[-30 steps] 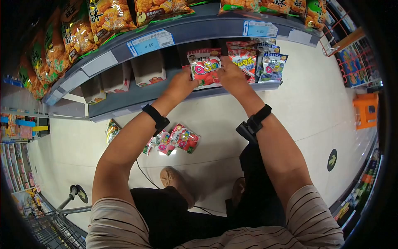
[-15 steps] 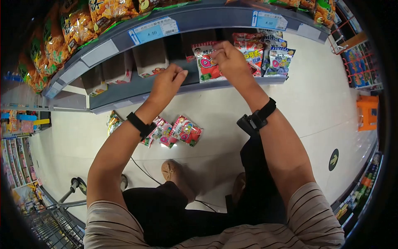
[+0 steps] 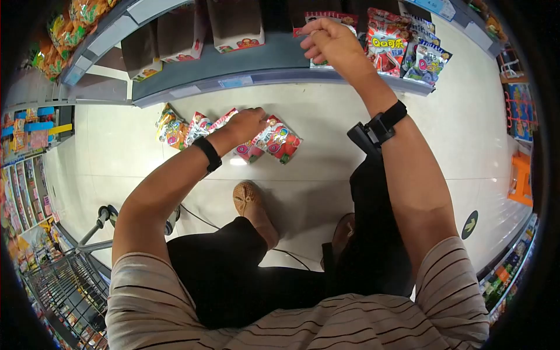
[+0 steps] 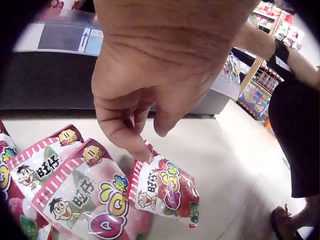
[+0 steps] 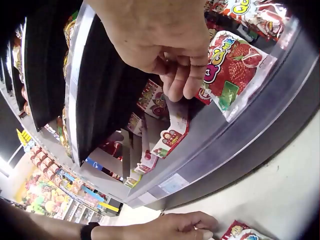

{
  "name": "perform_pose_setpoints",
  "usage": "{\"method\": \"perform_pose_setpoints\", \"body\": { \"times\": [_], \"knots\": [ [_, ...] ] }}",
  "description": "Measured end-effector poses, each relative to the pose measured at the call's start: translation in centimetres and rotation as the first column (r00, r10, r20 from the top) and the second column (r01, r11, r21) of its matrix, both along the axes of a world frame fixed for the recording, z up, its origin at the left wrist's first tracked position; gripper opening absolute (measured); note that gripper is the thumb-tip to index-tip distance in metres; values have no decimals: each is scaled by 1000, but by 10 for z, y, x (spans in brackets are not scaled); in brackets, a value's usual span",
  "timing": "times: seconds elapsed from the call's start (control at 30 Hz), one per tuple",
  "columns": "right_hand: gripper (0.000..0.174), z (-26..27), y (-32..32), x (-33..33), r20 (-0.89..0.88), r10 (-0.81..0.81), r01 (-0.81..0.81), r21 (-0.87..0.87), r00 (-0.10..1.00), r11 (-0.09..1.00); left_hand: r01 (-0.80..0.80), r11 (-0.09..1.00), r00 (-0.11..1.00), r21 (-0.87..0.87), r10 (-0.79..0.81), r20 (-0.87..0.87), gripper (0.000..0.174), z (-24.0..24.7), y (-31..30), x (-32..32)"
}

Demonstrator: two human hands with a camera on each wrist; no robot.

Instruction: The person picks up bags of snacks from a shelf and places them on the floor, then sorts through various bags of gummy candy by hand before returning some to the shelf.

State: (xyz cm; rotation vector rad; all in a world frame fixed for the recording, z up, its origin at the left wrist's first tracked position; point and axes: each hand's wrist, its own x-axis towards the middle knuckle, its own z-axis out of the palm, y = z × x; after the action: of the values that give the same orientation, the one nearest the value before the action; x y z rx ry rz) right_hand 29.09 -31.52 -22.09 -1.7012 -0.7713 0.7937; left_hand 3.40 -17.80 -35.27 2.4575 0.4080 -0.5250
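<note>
- Pale glossy floor (image 3: 326, 134): strawberry-printed white-and-red plastic bag (image 4: 170, 190) lies there.
- Long grey metal shelf (image 3: 192, 73): holds similar shelved bag (image 5: 240, 75).
- Left grip (image 3: 246, 124): slack, thumb apart, fingertip at floor bag's top edge.
- Right grip (image 3: 335, 44): loosely curled, empty, by shelved bag.

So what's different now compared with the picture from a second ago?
Both hands have let go of the red-and-white plastic strawberry candy bag on the grey shelf. The left hand has moved down to the matching red-and-white floor bag, its fingers at that bag's top edge. The right hand stays by the shelf bag; both bags remain in place.
</note>
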Motion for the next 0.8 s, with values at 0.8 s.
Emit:
{"method": "perform_pose_setpoints", "body": {
  "times": [0.8],
  "knots": [
    [38, 2, -9, 11, -69, 114, -114, 0, 991, 993, 302, 921, 948, -247, -261, 185, 22, 97, 3, 38]
  ]
}}
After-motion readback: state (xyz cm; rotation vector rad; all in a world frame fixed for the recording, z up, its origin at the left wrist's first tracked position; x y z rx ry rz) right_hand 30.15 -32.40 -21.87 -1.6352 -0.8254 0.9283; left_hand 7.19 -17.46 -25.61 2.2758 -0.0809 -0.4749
